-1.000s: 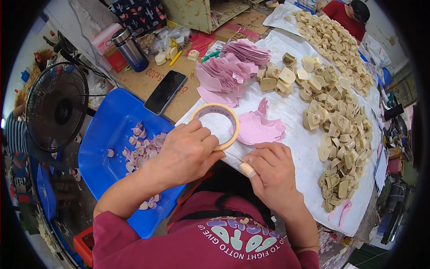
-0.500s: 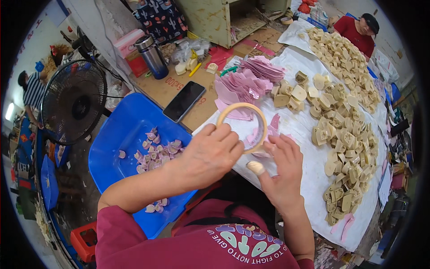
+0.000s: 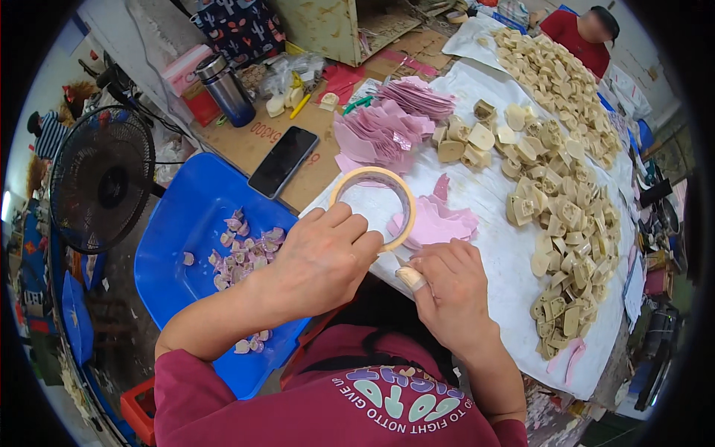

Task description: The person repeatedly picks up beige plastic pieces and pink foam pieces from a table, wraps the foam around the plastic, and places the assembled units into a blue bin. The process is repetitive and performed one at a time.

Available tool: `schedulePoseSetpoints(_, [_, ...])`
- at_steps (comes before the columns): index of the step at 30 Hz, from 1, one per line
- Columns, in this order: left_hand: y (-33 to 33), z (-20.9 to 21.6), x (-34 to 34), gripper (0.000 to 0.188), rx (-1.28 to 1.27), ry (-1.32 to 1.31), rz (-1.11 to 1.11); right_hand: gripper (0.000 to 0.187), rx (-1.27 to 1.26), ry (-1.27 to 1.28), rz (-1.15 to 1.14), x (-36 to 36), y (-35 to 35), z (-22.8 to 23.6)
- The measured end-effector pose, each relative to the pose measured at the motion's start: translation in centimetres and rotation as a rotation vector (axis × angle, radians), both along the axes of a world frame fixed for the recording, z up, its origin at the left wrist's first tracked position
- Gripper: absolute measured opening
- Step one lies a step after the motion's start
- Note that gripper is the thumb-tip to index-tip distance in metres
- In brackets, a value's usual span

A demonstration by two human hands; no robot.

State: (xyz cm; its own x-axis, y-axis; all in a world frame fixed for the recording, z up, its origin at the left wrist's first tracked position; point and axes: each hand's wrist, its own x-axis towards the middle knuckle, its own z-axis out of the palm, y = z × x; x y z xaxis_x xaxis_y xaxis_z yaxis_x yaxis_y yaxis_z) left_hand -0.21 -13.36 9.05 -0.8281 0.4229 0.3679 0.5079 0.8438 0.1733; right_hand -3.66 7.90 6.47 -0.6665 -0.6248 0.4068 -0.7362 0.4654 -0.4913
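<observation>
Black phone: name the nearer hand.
Left. The left hand is below and right of the black phone in the picture; the right hand is farther right and lower.

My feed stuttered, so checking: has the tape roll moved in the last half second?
Yes: judged against the small pink pile, the tape roll has shifted slightly left.
</observation>
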Motion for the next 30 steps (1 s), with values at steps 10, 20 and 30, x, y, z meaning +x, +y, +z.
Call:
schedulePoseSetpoints(10, [-0.6,1.0,-0.4,0.024,-0.208,0.108,0.074,0.043,-0.193,-0.031,-0.246,-0.6,1.4,-0.9])
schedulePoseSetpoints(20, [-0.1,1.1,-0.1,0.027,-0.227,0.088,0.06,0.073,-0.222,0.221,-0.18,-3.0,-0.6,2.1])
schedulePoseSetpoints(30, [-1.6,1.1,-0.5,0.021,0.057,0.122,0.161,0.027,-0.149,0.075,-0.055,-1.8,0.0,-1.1])
